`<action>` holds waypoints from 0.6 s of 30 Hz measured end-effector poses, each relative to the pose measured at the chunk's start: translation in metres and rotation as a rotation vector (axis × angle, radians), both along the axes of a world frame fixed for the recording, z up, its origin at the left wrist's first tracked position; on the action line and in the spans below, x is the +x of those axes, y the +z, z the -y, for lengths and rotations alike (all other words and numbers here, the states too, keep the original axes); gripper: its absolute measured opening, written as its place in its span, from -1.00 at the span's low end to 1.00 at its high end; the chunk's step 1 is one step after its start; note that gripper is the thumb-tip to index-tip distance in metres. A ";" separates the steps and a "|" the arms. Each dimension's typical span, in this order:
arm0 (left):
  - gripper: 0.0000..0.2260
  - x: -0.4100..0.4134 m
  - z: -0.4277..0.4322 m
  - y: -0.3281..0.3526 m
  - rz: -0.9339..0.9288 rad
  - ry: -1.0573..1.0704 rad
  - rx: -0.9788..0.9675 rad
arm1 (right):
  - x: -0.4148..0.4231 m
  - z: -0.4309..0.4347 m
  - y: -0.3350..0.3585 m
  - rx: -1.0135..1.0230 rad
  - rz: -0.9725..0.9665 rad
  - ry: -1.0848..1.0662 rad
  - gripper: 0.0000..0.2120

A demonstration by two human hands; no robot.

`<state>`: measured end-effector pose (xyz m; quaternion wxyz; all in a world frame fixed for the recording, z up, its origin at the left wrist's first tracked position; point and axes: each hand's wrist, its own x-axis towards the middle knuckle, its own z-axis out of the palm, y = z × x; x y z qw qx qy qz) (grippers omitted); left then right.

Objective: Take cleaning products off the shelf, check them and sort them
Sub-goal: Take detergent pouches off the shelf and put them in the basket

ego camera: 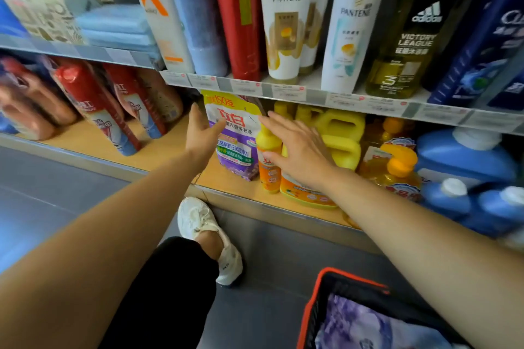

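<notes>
Pouch [236, 136]: purple, on the bottom shelf [170, 150], just right of where two shelf bays join. It stands upright, long axis vertical, front label facing me. The print is Chinese, with a "3" in the green band. Its yellow top edge sits right under the price rail [283, 91], so there's little headroom.

Left to right:
- red bottles [93, 105] lean on the left bay, blurred
- bare shelf board between them and the pouch, so there's room on that side
- left hand [202, 133] slack, fingers straight, holding nothing, at the pouch's left edge; can't tell if the thumb touches
- right hand [295, 147] also spread and holding nothing, index tip at the pouch's upper right corner
- yellow bottle [268, 156] tight against the pouch's right side
- yellow jugs [344, 125] behind my right hand, then blue jugs [465, 156]

Above: two PANTENE tubes [286, 17], adidas VICTORY LEAGUE bottle [408, 45].

Orange-rimmed basket [310, 306] is on the floor, bottom right.
</notes>
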<state>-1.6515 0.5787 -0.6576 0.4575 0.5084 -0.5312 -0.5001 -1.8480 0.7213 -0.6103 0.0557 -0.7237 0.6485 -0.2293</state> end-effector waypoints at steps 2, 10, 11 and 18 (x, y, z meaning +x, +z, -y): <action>-0.29 0.001 0.015 0.001 -0.036 -0.114 -0.030 | 0.000 0.003 -0.004 0.014 -0.017 -0.022 -0.33; -0.47 0.023 0.026 -0.008 0.074 -0.344 0.025 | 0.001 0.008 0.005 -0.013 0.149 -0.071 -0.50; -0.45 0.024 0.025 -0.009 0.089 -0.329 0.040 | 0.002 0.008 0.006 -0.003 0.157 -0.075 -0.50; -0.22 0.018 0.035 -0.003 0.041 -0.050 0.076 | -0.001 0.009 0.008 0.012 0.181 -0.069 -0.49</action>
